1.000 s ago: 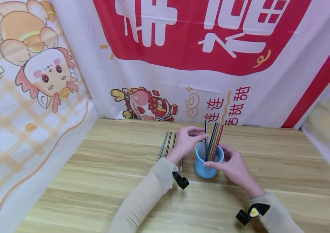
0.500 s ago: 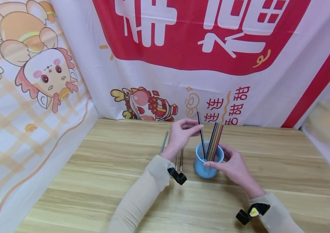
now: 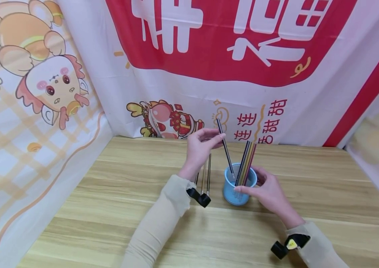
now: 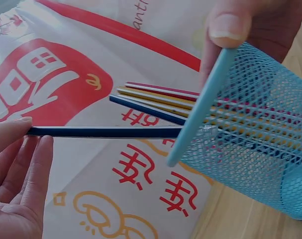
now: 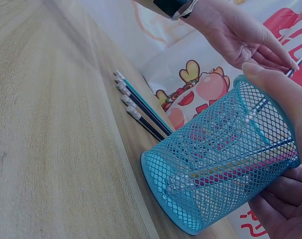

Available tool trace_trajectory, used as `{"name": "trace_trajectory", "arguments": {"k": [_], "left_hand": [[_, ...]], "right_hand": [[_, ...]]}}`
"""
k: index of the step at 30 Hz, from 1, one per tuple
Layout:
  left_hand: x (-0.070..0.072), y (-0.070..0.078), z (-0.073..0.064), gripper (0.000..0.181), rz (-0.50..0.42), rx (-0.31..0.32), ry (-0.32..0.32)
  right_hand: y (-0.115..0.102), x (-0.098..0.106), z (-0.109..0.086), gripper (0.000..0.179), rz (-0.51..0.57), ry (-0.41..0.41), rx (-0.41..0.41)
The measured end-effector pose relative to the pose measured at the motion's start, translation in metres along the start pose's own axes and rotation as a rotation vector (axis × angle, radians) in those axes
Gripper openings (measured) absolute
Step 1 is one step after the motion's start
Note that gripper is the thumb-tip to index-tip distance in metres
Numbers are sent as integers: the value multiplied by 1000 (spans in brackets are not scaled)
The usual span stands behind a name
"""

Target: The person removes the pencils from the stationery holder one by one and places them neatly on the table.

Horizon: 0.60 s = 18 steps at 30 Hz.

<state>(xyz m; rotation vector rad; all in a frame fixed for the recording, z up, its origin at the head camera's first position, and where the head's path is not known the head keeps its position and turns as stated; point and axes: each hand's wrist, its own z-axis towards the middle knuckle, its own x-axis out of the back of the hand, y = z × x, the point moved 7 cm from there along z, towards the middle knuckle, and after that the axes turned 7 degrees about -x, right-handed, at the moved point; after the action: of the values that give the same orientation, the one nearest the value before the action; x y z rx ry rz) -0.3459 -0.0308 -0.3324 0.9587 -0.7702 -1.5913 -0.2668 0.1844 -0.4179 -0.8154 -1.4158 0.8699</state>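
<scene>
Rising and swinging leftward over the last second, our left hand point(image 3: 200, 149) pinches a dark blue pencil point(image 3: 226, 150) near its upper end, between thumb and fingers. Beneath that wrist, several loose pencils point(image 3: 209, 173) lie roughly side by side on the counter point(image 3: 109, 204), partly hidden from the head view. The pinched pencil stood nearly upright and deep among the others a second ago; now it leans left, with only its eraser end just inside the mouth of the blue mesh cup point(image 3: 236, 195). We take this to mean that it is almost drawn out, though not yet free of the rim, and whether it touches the rim we cannot tell. Just to its right, the remaining pencils point(image 3: 245, 163), dark blue, yellow and red, lean together in the cup and have hardly shifted. Farthest right, our right hand point(image 3: 271, 190) grips the cup, thumb over the near rim and fingers round the far side; its steady hold seems to keep the cup in place.
</scene>
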Motion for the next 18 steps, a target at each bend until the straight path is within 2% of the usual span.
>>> {"name": "trace_trajectory", "arguments": {"k": [6,10,18], "left_hand": [[11,7,5,23,-17,-1,58],[20,12,11,22,-36,-29,92],[37,20,16,25,-35,-51,127]], "right_hand": [[0,1,-1,83,0,-5,-2],[-2,1,-3,83,6,-11,-1],[-3,1,-4,83,19,-11,2]]}}
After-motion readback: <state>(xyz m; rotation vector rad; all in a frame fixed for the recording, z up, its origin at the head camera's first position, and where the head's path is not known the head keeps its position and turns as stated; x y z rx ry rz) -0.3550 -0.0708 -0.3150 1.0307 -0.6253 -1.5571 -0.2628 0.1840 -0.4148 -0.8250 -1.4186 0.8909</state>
